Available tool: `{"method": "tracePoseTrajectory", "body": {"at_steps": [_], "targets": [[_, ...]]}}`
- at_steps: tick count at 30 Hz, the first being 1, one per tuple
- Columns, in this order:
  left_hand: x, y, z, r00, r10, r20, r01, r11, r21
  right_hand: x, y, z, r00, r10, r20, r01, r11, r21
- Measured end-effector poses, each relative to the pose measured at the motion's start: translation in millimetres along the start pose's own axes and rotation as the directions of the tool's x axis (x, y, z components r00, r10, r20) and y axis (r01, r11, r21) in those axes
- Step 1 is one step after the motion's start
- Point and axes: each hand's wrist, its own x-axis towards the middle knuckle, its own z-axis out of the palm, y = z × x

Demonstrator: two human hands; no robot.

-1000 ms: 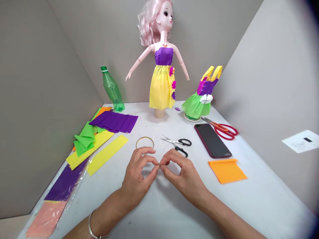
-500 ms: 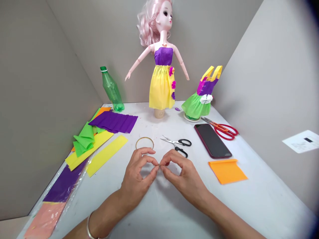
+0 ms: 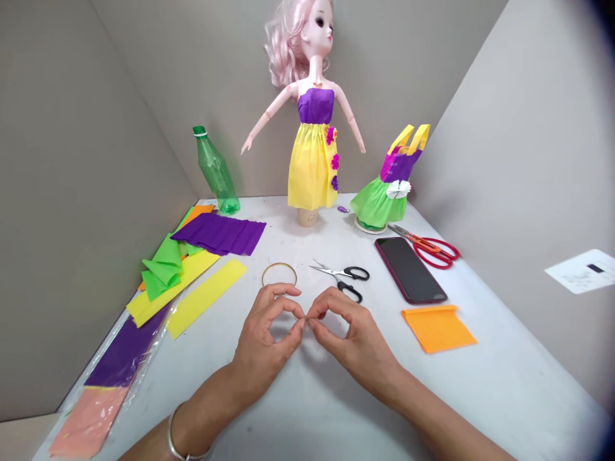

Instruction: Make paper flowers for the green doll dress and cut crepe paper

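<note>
My left hand (image 3: 264,330) and my right hand (image 3: 353,333) meet fingertip to fingertip above the white table. Each pinches thumb against index finger, and whatever sits between the tips is too small to name. Just beyond my left fingers lies a thin gold bangle (image 3: 262,274), partly covered by them. Small scissors with black handles (image 3: 356,273) rest with blades apart beyond my right hand. A folded piece of orange crepe paper (image 3: 439,330) lies to the right of that hand.
A doll in a purple and yellow dress (image 3: 312,166) stands at the back. Around it are a green bottle (image 3: 216,173), a small green-skirted dress (image 3: 384,198), red-handled scissors (image 3: 435,251) and a phone (image 3: 410,270). Purple crepe paper (image 3: 221,234) and a yellow strip (image 3: 206,298) lie left.
Both hands keep their pinched pose, with hardly any movement of the fingertips. The whole view has shifted very slightly.
</note>
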Motion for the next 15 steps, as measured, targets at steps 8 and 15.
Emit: {"method": "tracePoseTrajectory", "body": {"at_steps": [8, 15], "targets": [[0.3, -0.5, 0.0, 0.998, -0.056, 0.017, 0.057, 0.997, -0.046, 3.3, -7.6, -5.1, 0.989, 0.143, 0.042, -0.146, 0.985, 0.095], [0.8, -2.5, -0.9, 0.998, -0.057, 0.008, 0.057, 0.992, -0.113, 3.0, -8.6, -6.6, 0.988, 0.144, 0.048, -0.149, 0.981, 0.125]]}}
